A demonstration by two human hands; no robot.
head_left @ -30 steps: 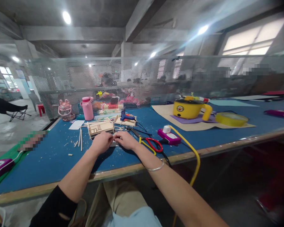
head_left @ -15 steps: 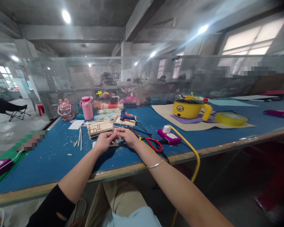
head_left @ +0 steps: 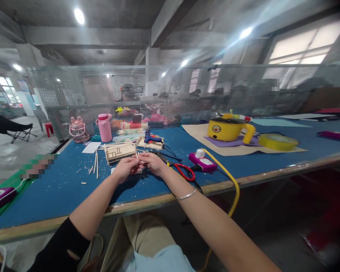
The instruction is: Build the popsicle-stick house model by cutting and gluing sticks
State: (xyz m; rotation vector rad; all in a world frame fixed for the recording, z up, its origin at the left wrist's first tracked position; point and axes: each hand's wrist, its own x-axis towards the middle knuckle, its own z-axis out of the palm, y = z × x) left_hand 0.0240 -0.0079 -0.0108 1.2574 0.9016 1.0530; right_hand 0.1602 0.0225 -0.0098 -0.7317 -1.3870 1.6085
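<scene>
My left hand point(head_left: 126, 169) and my right hand point(head_left: 153, 163) meet over the blue table, fingertips pinched together. Between them is a small pale wooden piece point(head_left: 137, 154), mostly hidden by the fingers. Just beyond my left hand lies a little frame of thin wooden sticks point(head_left: 121, 152) with short bits inside. A second wooden frame point(head_left: 141, 142) sits behind my right hand, with a blue glue gun point(head_left: 152, 139) resting on it. Red-handled pliers point(head_left: 184, 172) are near my right wrist. Beneath the hands, a white card point(head_left: 136, 172) is partly covered.
Loose sticks point(head_left: 96, 165) and scraps lie left of the hands. A pink flask point(head_left: 104, 128) and a pink bottle point(head_left: 78, 130) stand at the back left. Right are a purple power strip point(head_left: 202, 163), its yellow cord point(head_left: 228, 189), a yellow pot point(head_left: 223, 130) and a tape roll point(head_left: 277, 141).
My fingers have shifted slightly around the small wooden piece, both hands staying together in the same spot. The camera view has moved a little; the things on the table stay put.
</scene>
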